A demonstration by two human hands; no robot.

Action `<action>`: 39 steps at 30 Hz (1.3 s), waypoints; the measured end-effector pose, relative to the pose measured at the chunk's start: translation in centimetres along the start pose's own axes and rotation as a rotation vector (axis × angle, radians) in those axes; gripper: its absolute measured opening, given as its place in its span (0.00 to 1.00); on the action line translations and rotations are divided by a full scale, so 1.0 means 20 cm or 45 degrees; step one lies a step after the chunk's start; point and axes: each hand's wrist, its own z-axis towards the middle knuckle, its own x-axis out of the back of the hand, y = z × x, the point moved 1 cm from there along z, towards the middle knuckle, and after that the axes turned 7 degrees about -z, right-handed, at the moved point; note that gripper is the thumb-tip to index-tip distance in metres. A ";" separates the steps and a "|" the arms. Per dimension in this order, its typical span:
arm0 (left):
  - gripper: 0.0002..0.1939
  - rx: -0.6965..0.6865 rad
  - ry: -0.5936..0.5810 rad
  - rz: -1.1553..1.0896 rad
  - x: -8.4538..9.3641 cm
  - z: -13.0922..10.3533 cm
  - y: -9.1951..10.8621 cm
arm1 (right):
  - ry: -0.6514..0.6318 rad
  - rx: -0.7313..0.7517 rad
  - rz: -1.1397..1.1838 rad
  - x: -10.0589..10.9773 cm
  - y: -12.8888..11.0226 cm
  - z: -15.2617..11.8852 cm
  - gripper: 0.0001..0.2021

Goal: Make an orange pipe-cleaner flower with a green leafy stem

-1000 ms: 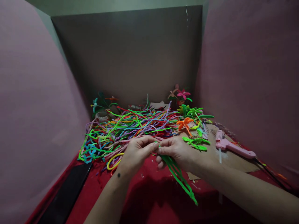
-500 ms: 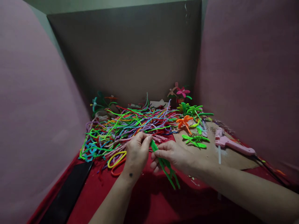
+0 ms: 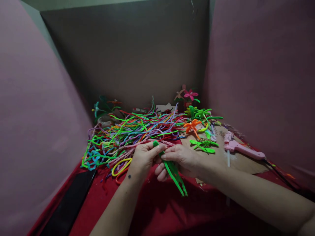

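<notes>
A: What is the biggest thing here?

B: The red cloth that covers the table. Pink panels stand at both sides of it and a grey board behind it. On the far half of the cloth lies the large heap of pipe cleaners, many colours mixed together, mostly green, purple and red.

A: And to the right of that heap?

B: A brown cardboard sheet. On it, well apart from the heap, lies a pink glue gun. Between the gun and the heap are small finished pieces: an orange flower, flat green leaves, and further back a pink flower standing upright.

A: Where are the hands?

B: Just in front of the heap, at its near edge, close together. The left hand and the right hand both hold one green pipe cleaner bundle.

A: How does the bundle lie relative to the fingers?

B: Its top end sticks out a little above the left thumb and forefinger, which are pinched closed on it. The right thumb and forefinger are also closed on it, just beside the left ones and almost touching them. Below the right fingers the strands hang down and toward the viewer, slanted to the right, over the red cloth. I cannot tell whether the lower ends touch the cloth.

A: Something near the left hand?

B: A yellow loop lies on the cloth just to its left, at the heap's front edge.
</notes>
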 end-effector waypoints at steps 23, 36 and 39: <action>0.12 0.001 0.151 0.035 0.04 0.03 0.00 | 0.326 0.113 -0.103 0.03 0.04 0.03 0.07; 0.11 -0.167 0.205 0.238 0.03 0.03 0.00 | 0.184 -0.102 -0.058 0.02 0.04 0.01 0.03; 0.11 -0.207 0.217 0.271 0.03 0.04 -0.01 | 0.124 -0.104 -0.047 0.02 0.04 0.01 0.05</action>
